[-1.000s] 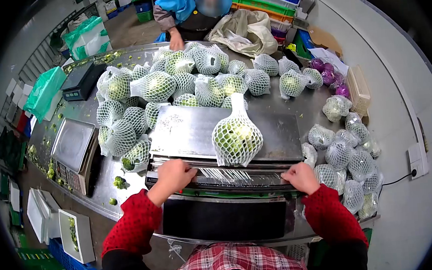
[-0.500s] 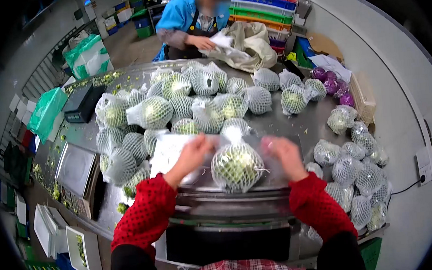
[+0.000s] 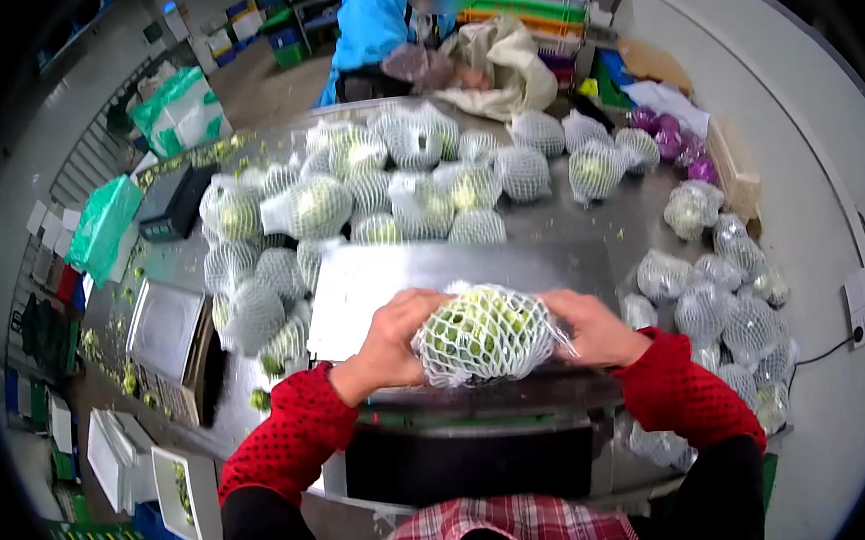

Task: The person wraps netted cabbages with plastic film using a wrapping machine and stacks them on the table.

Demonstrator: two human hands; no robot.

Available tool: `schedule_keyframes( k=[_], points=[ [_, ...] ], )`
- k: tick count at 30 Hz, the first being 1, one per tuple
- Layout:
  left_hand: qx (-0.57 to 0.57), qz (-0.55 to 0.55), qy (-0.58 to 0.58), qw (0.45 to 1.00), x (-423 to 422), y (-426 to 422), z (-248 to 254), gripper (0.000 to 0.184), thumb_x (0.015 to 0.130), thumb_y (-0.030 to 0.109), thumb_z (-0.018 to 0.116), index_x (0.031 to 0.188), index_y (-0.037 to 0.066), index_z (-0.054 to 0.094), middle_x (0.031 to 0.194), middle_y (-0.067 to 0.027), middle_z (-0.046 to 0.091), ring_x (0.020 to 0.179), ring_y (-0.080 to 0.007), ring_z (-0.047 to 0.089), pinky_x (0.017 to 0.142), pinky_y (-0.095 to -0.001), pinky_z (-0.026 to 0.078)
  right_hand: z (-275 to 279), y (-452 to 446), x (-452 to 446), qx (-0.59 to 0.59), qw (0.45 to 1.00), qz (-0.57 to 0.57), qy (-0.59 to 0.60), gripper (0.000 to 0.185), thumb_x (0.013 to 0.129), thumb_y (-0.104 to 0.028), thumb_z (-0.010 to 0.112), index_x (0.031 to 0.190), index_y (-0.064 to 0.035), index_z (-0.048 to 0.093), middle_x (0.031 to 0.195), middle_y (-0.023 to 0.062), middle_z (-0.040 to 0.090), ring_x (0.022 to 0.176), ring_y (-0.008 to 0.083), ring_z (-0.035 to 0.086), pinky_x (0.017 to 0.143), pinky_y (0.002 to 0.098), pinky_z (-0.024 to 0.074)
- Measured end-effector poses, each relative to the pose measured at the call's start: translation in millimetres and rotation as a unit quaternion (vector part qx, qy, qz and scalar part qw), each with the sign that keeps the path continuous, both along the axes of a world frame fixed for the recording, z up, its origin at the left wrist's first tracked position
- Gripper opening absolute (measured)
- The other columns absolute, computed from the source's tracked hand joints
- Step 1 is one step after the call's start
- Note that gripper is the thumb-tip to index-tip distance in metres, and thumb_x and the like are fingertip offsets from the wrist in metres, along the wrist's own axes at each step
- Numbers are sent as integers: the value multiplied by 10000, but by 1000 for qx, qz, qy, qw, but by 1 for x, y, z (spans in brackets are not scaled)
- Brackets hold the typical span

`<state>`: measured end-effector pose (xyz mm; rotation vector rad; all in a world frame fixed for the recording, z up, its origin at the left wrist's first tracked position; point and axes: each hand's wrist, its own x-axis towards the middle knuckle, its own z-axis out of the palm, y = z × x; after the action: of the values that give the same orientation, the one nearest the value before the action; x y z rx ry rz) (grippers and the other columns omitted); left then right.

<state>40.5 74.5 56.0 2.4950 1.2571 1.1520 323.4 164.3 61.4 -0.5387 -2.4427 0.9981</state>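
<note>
A pale green vegetable in white foam netting [image 3: 484, 334] is held between my two hands above the front of the metal wrapping machine [image 3: 552, 262]. My left hand [image 3: 397, 339] is wrapped round its left side, and my right hand [image 3: 597, 329] grips the right side, where some clear film shows by the fingers. Both thumbs are partly hidden by the netting. Behind the machine, several netted vegetables [image 3: 313, 206] lie in a heap across the metal table. More netted and film-covered ones [image 3: 701, 313] are piled on the right.
A scale [image 3: 168, 329] stands at the left, with a darker scale [image 3: 169, 203] behind it. Purple vegetables [image 3: 669, 138] lie near a pale basket [image 3: 735, 174] at the back right. Across the table is a person in blue [image 3: 371, 33], hands by a cloth sack [image 3: 508, 64].
Both hands have left the machine's front edge and closed round the netted vegetable, which now lies tipped, its netting neck no longer upright. The co-worker's hands have moved to the sack.
</note>
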Motion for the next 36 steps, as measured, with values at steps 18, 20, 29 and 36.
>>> schedule_keyframes(
  k=[18,20,29,36],
  points=[
    [-428,346,-552,627,58,-274,-33,350,995,213,485,672,84,451,516,15,447,379,-88,417,346,-251,316,-18,-227,77,-465,806,-364,47,299,1030,-215,362,910,2,529,589,103,606,438,151,558,412,242,440],
    [-455,347,-530,626,40,-305,-45,355,996,216,476,663,98,440,501,30,435,376,-69,389,340,-246,274,-28,-252,108,-519,764,-383,-8,297,1023,-211,382,855,-18,533,536,73,572,359,128,466,369,230,385],
    [-426,53,-194,882,125,-290,-212,368,760,97,703,1117,20,656,1071,-173,671,1050,-311,634,858,-351,502,-209,-325,33,-367,867,-209,-265,270,896,-270,579,879,-1,606,837,96,648,711,201,591,644,363,465],
    [-263,-322,-304,857,138,-202,-12,275,842,33,531,1073,-39,662,1159,-230,614,1146,-369,565,996,-418,411,-112,-314,46,-645,738,-186,74,461,894,-361,603,1141,8,483,1077,107,593,944,223,564,827,380,450]
  ],
)
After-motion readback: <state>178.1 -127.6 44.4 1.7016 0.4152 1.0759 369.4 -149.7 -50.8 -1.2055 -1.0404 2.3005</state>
